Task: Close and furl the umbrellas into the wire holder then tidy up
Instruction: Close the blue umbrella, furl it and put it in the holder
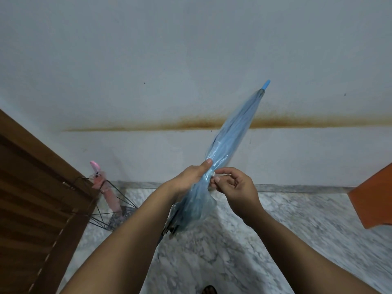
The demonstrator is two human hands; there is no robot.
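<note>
Head cam looks down our two forearms at the blue umbrella (231,132), which is closed and held up at a slant, its blue tip (266,84) pointing up and to the right against the pale wall (148,60). Our left hand (191,177) is wrapped around the gathered canopy about midway, thumb on top, squeezing the folds so they don't puff back out. Our right hand (235,185) sits just beside it, with its fingers (217,179) pinched closed on a small pale bit at the edge of the canopy. That's most likely the tie strap or its snap, but it's too small to say for sure.

Holding it angled up like this makes sense to us: the loose plastic below the grip hangs down and bunches near the handle end, so the left hand keeps the twist tight while the right deals with the fastener. We'd guess we're mid-furl, with the strap not fastened yet.

Over by the brown louvered door (31,198), the wire holder (110,217) stands on the marble floor (275,240), and a pink umbrella (106,189) already stands in it, leaning. So one is stowed and the blue one goes in next. An orange thing (373,204) pokes in at the right edge; we can't tell what it is.
</note>
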